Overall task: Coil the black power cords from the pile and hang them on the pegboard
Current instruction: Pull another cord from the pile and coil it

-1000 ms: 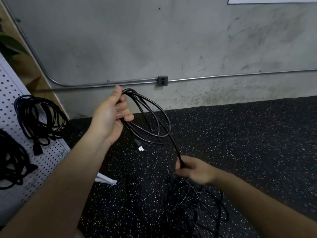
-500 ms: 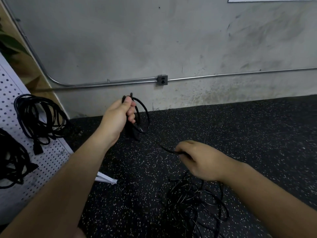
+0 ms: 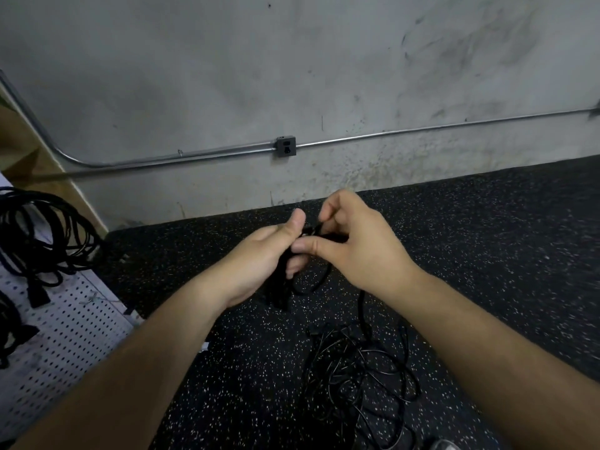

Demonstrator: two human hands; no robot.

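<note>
My left hand (image 3: pixel 259 258) grips a partly coiled black power cord (image 3: pixel 285 287), whose loops hang below the fist. My right hand (image 3: pixel 354 241) pinches the same cord right beside the left thumb, and the two hands touch. From the right hand the cord drops down to a tangled pile of black cords (image 3: pixel 360 378) on the floor. At the left edge leans the white pegboard (image 3: pixel 71 336), with a coiled black cord (image 3: pixel 42 232) hanging on it and a second coil (image 3: pixel 8 329) lower down, cut off by the frame.
The floor is black speckled rubber (image 3: pixel 487 254). A grey concrete wall (image 3: pixel 292 60) stands behind, with a metal conduit and an outlet box (image 3: pixel 286 146) low on it. A brown panel (image 3: pixel 29 151) rises behind the pegboard.
My right hand has risen from above the pile to meet the left hand, carrying the cord up. The left hand has moved right and lower. The open loops have closed up.
</note>
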